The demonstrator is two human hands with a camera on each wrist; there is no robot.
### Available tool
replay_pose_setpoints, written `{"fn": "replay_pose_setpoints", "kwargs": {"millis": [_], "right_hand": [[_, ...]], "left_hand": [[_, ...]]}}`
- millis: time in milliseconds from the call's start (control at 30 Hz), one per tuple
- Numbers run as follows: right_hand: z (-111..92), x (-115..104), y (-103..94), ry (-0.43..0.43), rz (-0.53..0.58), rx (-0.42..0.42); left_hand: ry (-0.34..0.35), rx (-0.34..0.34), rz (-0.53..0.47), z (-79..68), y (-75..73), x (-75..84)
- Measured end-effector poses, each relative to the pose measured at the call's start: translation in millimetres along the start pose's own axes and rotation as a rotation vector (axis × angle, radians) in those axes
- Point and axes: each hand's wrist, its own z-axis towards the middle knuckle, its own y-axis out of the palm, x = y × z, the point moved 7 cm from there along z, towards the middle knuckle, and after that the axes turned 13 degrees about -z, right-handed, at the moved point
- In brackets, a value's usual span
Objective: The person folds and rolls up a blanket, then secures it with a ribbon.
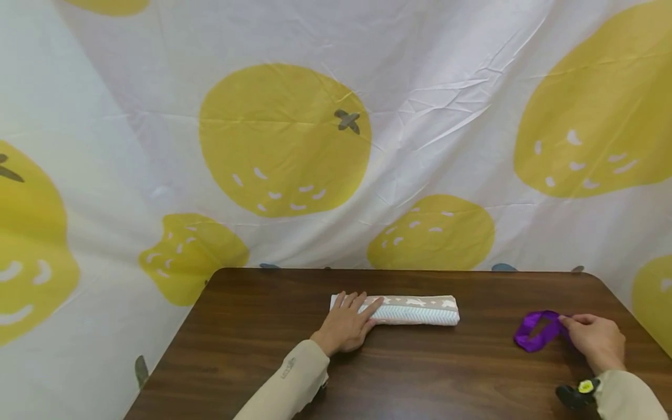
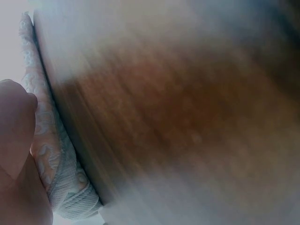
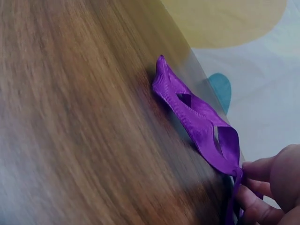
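Note:
A folded cloth [image 1: 420,311], patterned in pinkish beige with white figures and pale blue zigzags, lies as a long flat roll on the table. My left hand [image 1: 346,324] rests on its left end with the fingers extended. In the left wrist view the cloth [image 2: 47,140] runs along the left side, beside part of the hand. At the right of the table, my right hand [image 1: 598,338] pinches a purple ribbon [image 1: 530,344] between thumb and fingers. The right wrist view shows the ribbon [image 3: 197,126] forming a loop, gathered at the fingertips.
The dark wooden table [image 1: 446,367] has rounded far corners. Right behind it hangs a white curtain [image 1: 420,146] printed with yellow fruit. A dark strap with a yellow-marked device [image 1: 583,388] sits at my right wrist.

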Motion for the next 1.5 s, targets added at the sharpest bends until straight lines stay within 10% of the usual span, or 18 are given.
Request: {"fn": "replay_pose_setpoints", "kwargs": {"millis": [267,500,833,1300,1500], "right_hand": [[-5.2,-7.0,-2.8,0.047,0.093,0.04],[-18.7,-50.3,-8.9,-0.142,0.13,0.062],[-62.0,-129.8,-10.0,-0.473,0.487,-0.205],[-137.8,-198.5,-5.6,-0.785,0.437,-0.464],[-166.5,-215.9,-3.1,-0.901,0.441,-0.555]], "left_hand": [[0.007,0.006,-0.009,0.7,-1.4,3.9],[0.004,0.023,-0.083,1.3,-5.6,4.5],[0.002,0.063,-0.173,1.7,-9.7,6.1],[0.278,0.189,-0.428,-22.2,-51.9,42.1],[0.293,0.202,-0.673,-40.3,-75.1,50.1]]}}
